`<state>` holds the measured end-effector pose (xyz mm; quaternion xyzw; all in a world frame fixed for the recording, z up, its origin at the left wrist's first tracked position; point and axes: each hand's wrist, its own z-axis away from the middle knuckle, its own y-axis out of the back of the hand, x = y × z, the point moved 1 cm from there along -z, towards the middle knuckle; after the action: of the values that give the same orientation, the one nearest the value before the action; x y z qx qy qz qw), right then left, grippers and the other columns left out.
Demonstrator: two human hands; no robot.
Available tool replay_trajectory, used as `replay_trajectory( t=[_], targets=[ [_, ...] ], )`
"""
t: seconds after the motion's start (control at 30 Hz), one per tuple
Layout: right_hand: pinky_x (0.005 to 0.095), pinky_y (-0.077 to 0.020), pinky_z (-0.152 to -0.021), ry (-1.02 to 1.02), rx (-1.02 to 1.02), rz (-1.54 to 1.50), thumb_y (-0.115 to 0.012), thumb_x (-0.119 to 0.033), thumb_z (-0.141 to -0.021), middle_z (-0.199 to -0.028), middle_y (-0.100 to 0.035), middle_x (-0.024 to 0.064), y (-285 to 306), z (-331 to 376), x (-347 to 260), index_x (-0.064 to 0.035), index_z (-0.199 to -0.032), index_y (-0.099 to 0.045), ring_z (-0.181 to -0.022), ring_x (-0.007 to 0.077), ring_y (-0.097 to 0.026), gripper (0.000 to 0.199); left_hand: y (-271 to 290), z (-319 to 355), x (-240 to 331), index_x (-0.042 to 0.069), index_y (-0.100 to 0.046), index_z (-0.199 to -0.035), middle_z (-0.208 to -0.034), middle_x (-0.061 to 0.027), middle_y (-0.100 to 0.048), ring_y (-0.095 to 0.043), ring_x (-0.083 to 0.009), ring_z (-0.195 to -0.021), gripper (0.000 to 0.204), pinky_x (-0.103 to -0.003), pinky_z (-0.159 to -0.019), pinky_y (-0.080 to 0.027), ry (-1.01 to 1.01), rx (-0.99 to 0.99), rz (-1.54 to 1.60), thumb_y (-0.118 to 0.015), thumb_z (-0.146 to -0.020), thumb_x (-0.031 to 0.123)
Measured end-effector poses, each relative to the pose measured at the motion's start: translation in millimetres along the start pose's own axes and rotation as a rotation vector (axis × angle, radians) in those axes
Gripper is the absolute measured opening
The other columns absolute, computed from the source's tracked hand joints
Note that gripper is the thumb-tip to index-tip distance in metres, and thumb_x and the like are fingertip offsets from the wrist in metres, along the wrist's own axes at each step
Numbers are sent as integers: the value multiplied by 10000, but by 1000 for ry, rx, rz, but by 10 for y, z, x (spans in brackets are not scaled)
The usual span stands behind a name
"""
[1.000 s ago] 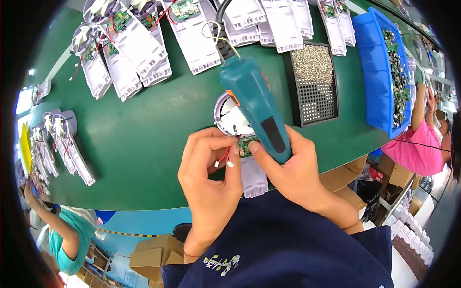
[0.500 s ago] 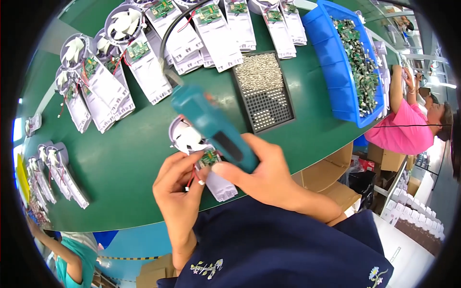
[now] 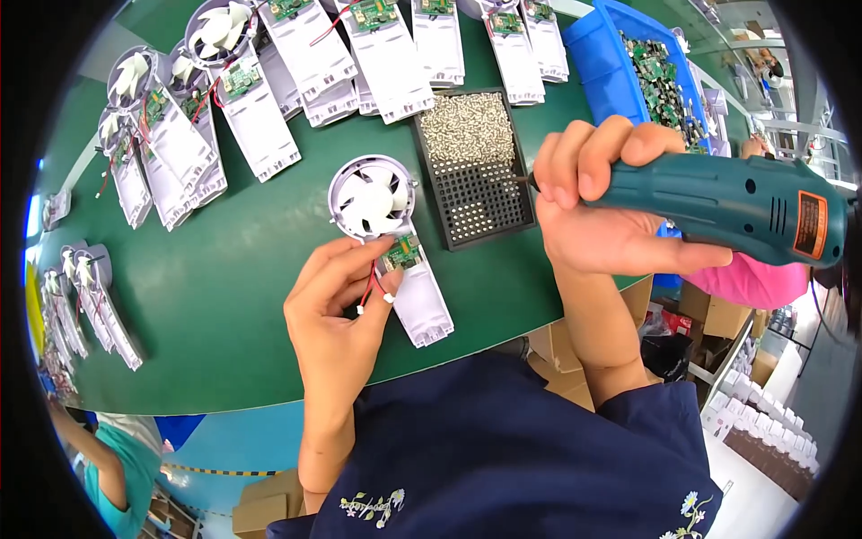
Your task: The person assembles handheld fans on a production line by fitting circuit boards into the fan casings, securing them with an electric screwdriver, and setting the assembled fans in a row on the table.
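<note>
My left hand (image 3: 337,310) grips a pale lilac fan housing (image 3: 424,305) near its middle, fingertips at the small green circuit board (image 3: 406,254) on it. The white fan (image 3: 370,201) sits in the round end, pointing away from me. Red and black wires with white connectors (image 3: 388,297) hang by my left fingers. In my right hand (image 3: 597,211) is a teal electric screwdriver (image 3: 718,202), held nearly level. Its tip points left, over the right side of a black screw tray (image 3: 492,235) with a hole grid and a heap of small screws (image 3: 467,128).
Several similar housings with fans and boards (image 3: 260,135) lie along the far left and back of the green table (image 3: 224,323). A blue bin (image 3: 597,67) of circuit boards stands at the back right. A person in teal (image 3: 126,472) is at lower left, another in pink (image 3: 754,280) at right.
The screwdriver has swung from over the fan housing rightward to the screw tray, turning level in my right hand. The whole fan and board are now uncovered; my left hand still holds the housing.
</note>
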<state>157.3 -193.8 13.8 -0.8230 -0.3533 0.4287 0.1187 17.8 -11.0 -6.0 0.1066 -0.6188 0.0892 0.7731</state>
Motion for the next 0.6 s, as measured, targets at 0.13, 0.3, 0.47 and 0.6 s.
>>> replay_trajectory(
  t=[0.13,0.3,0.47,0.6],
  targets=[
    [286,-389,-398,4,23,4,-298,-995,-639,-650,-499,102,1,13,38,7,-991,-473,-464,174,-437,1077,-7,-8,9,-40,-691,-1071,-1089,-81,-583,-641,-105,-850,260,-197,-693,-505,-6,6,-7,-718,-815,-80],
    [300,-370,-482,-78,-58,81,-340,-970,-674,-717,-474,55,79,35,61,-66,-1029,-503,-563,160,-438,985,1,-25,6,-37,-691,-1077,-1093,-80,-579,-644,-106,-841,262,-200,-696,-508,-6,-1,-5,-723,-818,-68],
    [290,-385,-440,-42,-26,81,-305,-975,-669,-656,-482,71,4,20,111,-20,-997,-485,-501,162,-443,1026,-9,-19,7,-42,-690,-1075,-1091,-81,-578,-648,-112,-862,263,-203,-698,-512,-6,13,-1,-724,-816,-69],
    [277,-398,-417,-2,-54,88,-301,-972,-667,-628,-499,85,-21,67,133,13,-982,-465,-476,172,-468,1047,7,-18,1,-48,-687,-1072,-1083,-85,-582,-651,-120,-866,261,-208,-714,-524,-13,0,29,-715,-814,-82]
  ],
)
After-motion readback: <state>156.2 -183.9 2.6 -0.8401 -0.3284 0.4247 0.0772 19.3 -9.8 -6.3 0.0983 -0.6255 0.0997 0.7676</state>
